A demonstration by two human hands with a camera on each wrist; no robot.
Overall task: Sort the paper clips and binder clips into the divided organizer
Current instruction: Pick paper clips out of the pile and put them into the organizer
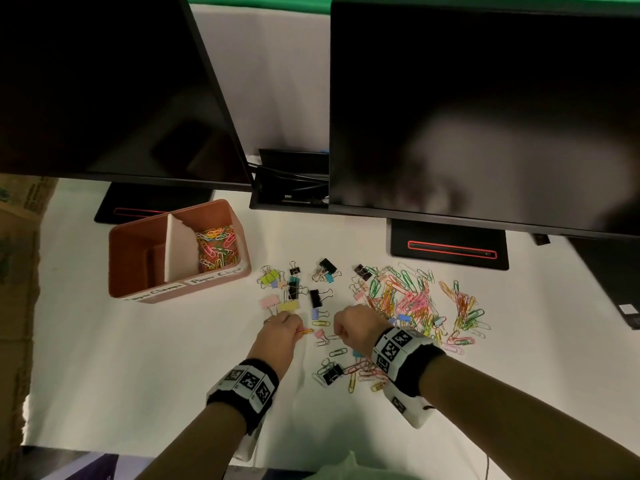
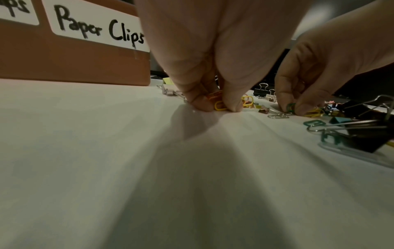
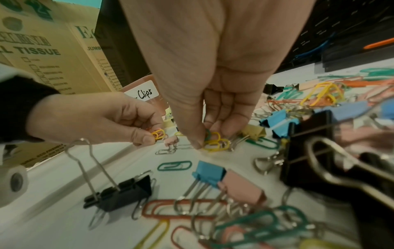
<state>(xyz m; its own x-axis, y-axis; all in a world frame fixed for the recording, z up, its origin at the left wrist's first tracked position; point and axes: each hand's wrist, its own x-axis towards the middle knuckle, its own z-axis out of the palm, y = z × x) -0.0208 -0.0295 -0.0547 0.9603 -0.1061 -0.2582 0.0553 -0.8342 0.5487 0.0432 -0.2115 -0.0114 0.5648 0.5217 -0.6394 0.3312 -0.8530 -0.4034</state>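
The terracotta organizer [image 1: 221, 211] stands at the left, with a white divider; its right section, labelled "Paper Clips", holds several coloured clips [image 1: 216, 247], and the left section looks bare. My left hand [image 1: 298, 329] pinches yellow and orange paper clips [image 2: 219, 104] against the white cloth. Just to its right, my right hand [image 1: 337, 333] pinches a green and some yellow paper clips [image 3: 211, 139] at the cloth. A loose heap of paper clips [image 1: 415, 299] lies further right. Binder clips [image 1: 294, 285] are scattered between the organizer and the hands.
Two dark monitors [image 1: 485, 109] overhang the back of the table on black stands [image 1: 450, 247]. A cardboard box [image 1: 20, 216] sits off the left edge. More paper clips and a black binder clip [image 1: 332, 372] lie under my right wrist. The near-left cloth [image 1: 138, 358] is bare.
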